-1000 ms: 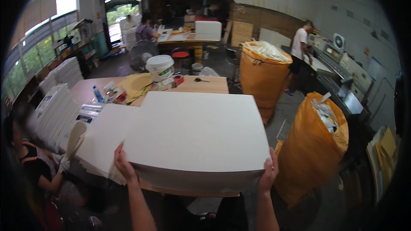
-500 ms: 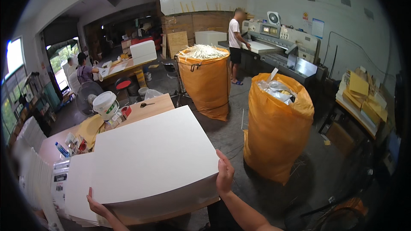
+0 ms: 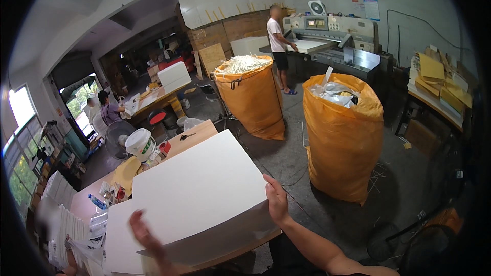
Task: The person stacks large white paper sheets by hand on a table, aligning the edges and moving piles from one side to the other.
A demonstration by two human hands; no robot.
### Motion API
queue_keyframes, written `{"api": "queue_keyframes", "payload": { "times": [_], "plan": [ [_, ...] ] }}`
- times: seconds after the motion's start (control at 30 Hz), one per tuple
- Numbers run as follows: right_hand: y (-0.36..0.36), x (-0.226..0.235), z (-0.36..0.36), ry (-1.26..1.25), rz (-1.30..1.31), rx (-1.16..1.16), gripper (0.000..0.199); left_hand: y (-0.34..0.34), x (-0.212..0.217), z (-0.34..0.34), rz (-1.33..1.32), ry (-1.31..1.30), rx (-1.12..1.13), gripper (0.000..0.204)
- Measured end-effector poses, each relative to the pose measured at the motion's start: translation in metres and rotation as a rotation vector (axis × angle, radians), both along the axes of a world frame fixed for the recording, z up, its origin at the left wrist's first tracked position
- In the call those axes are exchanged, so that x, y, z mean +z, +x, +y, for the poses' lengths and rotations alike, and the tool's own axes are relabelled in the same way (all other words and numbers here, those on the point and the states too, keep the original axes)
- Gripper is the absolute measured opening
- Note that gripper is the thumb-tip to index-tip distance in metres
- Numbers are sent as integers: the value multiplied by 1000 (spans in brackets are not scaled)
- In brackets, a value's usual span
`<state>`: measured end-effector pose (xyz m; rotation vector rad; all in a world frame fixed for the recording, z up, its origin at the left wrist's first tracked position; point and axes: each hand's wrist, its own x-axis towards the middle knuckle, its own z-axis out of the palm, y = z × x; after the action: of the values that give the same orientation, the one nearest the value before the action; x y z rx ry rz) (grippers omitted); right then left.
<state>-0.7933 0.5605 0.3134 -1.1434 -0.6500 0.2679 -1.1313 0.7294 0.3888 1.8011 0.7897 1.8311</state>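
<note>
1. The right grip (image 3: 276, 202), a bare hand, is laid against the right side of the large stack of white sheets (image 3: 199, 189), near its front corner; the fingers lie along the upper edge and are not clenched.
2. The left grip (image 3: 147, 235), also bare, is released, with the fingers spread. It is blurred and is at the front left part of the stack; whether it touches the paper I cannot tell.
3. The stack of white sheets rests on the wooden surface (image 3: 204, 130), in front of the person, between the two hands. Just beside it on the left is a lower white stack (image 3: 118, 230).
4. Behind the stack, on the same surface, there are black scissors (image 3: 186, 137), a red tape roll (image 3: 164, 147), a white bucket (image 3: 140, 144), yellow paper (image 3: 126, 175) and a blue bottle (image 3: 96, 202).
5. At the lower left, a hand of a co-worker (image 3: 71, 259) is near some crumpled clear plastic (image 3: 89, 248).
6. Beyond the surface stand two orange sacks: the farther sack (image 3: 253, 105) is filled with pale paper strips (image 3: 243, 64), the nearer sack (image 3: 345, 140) with clear plastic film (image 3: 331, 93).
7. Farther back, a person in a white shirt (image 3: 276, 36) stands at a grey cutting machine (image 3: 332, 33).
</note>
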Motion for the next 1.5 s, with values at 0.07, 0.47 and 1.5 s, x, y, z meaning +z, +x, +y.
{"api": "queue_keyframes", "payload": {
  "times": [0.07,0.47,1.5],
  "plan": [
    [2,0,-1,-10,-22,-26,40,63,27,-21,335,-27,-254,35],
    [8,2,-7,-19,-165,-48,42,144,37,-48,773,-119,-621,15],
    [41,32,-79,-593,-327,251,51,143,36,-50,786,27,-561,10]
  ]
}}
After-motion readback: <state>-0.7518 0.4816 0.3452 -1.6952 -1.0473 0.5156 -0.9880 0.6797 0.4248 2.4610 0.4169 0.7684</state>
